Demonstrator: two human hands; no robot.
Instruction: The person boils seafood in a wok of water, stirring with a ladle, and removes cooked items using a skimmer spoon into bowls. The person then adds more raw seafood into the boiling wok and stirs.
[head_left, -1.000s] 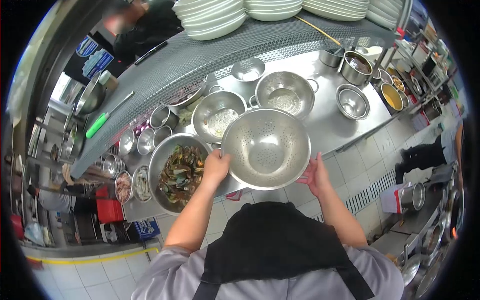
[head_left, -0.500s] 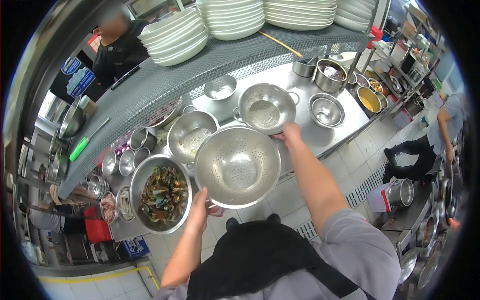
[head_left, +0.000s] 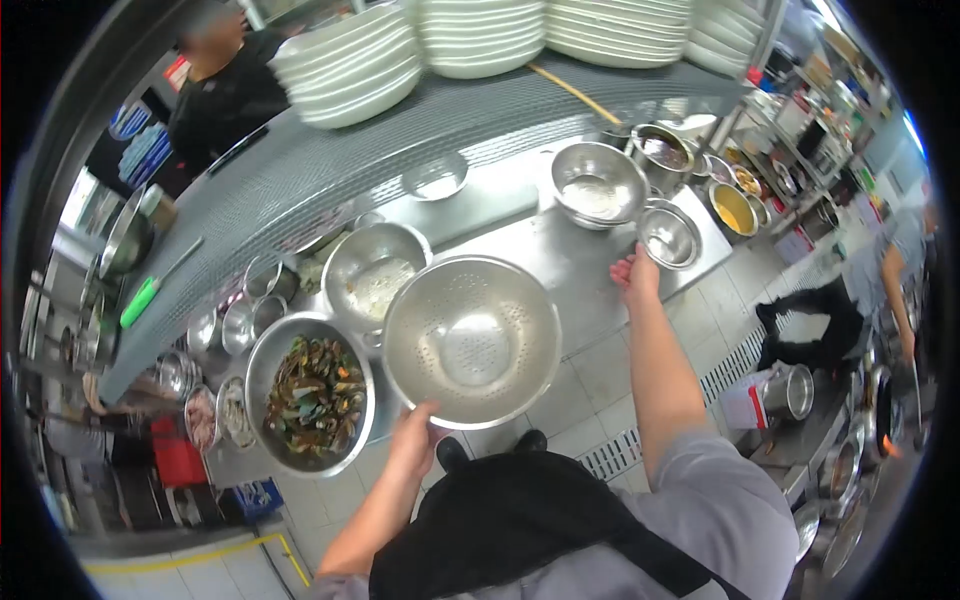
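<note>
My left hand (head_left: 412,440) grips the near left edge of a large steel colander (head_left: 470,385), which is tilted and shows its perforated inside. My right hand (head_left: 635,273) is at the bench's front edge, just below a small steel bowl (head_left: 668,238). Its fingers are loosely curled with nothing visible in them; whether it touches the bowl's rim I cannot tell. Behind it stands a steel basin (head_left: 598,185). Left of the colander are a large bowl of mussels (head_left: 315,395) and another steel strainer (head_left: 375,275) with pale residue inside.
White plates (head_left: 345,70) are stacked on the grey shelf (head_left: 400,140) above the bench. A green-handled tool (head_left: 142,300) lies on its left end. Pots (head_left: 660,150) and a yellow-filled container (head_left: 733,208) stand at right. A co-worker (head_left: 895,270) is at far right, another person (head_left: 225,95) behind the shelf.
My right hand has let go of the steel basin and moved right, near the small bowl. The basin has shifted right and back. The colander stays in my left hand.
</note>
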